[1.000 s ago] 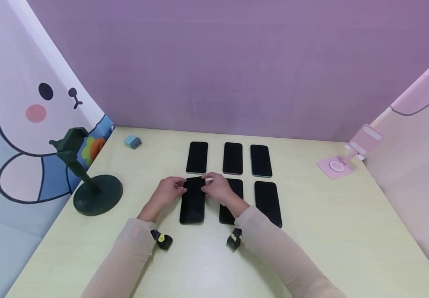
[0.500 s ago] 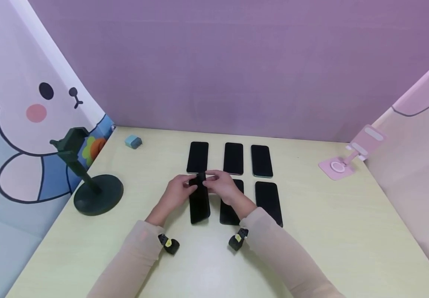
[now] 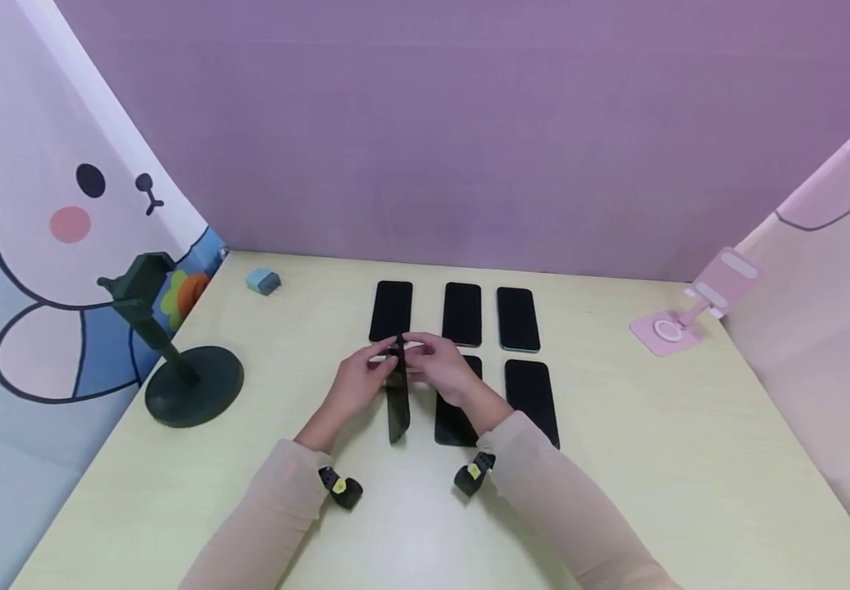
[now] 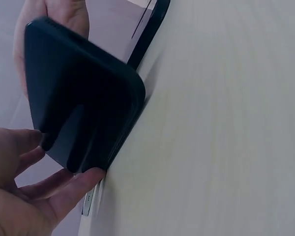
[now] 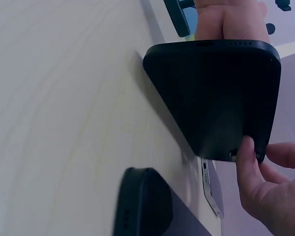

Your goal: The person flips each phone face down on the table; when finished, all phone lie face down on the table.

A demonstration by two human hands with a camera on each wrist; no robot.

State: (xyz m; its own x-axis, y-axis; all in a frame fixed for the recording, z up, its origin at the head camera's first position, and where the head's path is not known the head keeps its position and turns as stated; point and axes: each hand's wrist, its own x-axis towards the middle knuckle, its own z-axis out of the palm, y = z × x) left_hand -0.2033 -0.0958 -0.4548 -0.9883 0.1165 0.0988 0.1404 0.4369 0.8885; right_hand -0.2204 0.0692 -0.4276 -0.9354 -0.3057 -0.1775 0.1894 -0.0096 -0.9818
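A dark smartphone (image 3: 398,401) stands almost on its long edge between both hands, seen nearly edge-on from the head. My left hand (image 3: 359,377) grips it near its far end, fingertips at the corner and lower edge in the left wrist view. Reflections of those fingers show on the phone's glossy face (image 4: 83,98). From the other side, my right hand (image 3: 445,369) pinches the same end, its thumb lying on the dark back (image 5: 216,93) in the right wrist view. One phone (image 3: 457,410) lies flat beside it, partly hidden by the right hand and wrist.
Behind the hands lie a back-left phone (image 3: 391,311), a middle phone (image 3: 461,314) and a right one (image 3: 518,319). Another phone (image 3: 531,401) lies by the right forearm. A dark green stand (image 3: 194,385), a blue block (image 3: 263,281) and a pink phone stand (image 3: 666,330) are farther out.
The held phone has turned from flat, screen up, to nearly on its long edge. Both hands have shifted slightly right, the left one more.
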